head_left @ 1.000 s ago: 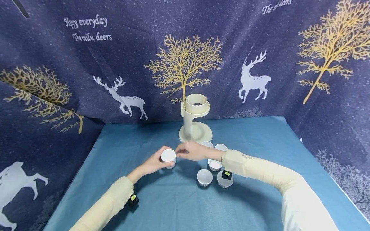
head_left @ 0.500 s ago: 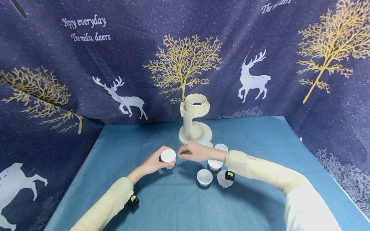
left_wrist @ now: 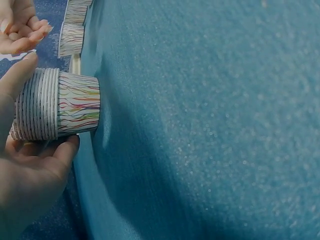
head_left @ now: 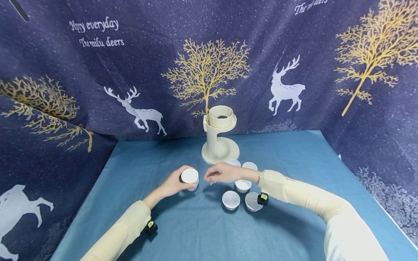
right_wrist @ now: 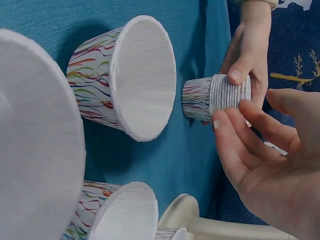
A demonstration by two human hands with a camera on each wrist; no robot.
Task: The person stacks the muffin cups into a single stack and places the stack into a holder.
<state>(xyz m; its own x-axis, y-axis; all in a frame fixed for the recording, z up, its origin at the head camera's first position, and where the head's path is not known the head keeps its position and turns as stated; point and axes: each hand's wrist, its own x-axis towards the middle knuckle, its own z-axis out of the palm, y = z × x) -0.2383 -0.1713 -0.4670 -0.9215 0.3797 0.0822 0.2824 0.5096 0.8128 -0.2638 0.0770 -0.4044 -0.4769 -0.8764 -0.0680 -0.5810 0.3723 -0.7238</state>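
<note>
My left hand [head_left: 173, 182] grips a nested stack of paper baking cups [left_wrist: 55, 104], thumb on one side and fingers on the other. The stack stands upright over the blue cloth, with wavy coloured lines on its lowest cup and many white rims above. To its right, my right hand [head_left: 222, 172] hovers palm down with loosely bent fingers and nothing between them. In the right wrist view its fingertips overlap the stack's rims. Several single paper cups [head_left: 231, 200] stand mouth up on the cloth below and beside the right hand; the forearm side partly covers some of them.
A cream stand [head_left: 212, 142] with a round base and a ring on top rises behind the cups. In its ring sits a cream funnel-like cup [head_left: 221, 117]. The blue cloth [head_left: 196, 232] covers the table, and a printed deer-and-tree curtain [head_left: 147, 72] hangs behind.
My right hand has drawn away from the stack, moving a little to the right. The left hand keeps the stack in the same place.
</note>
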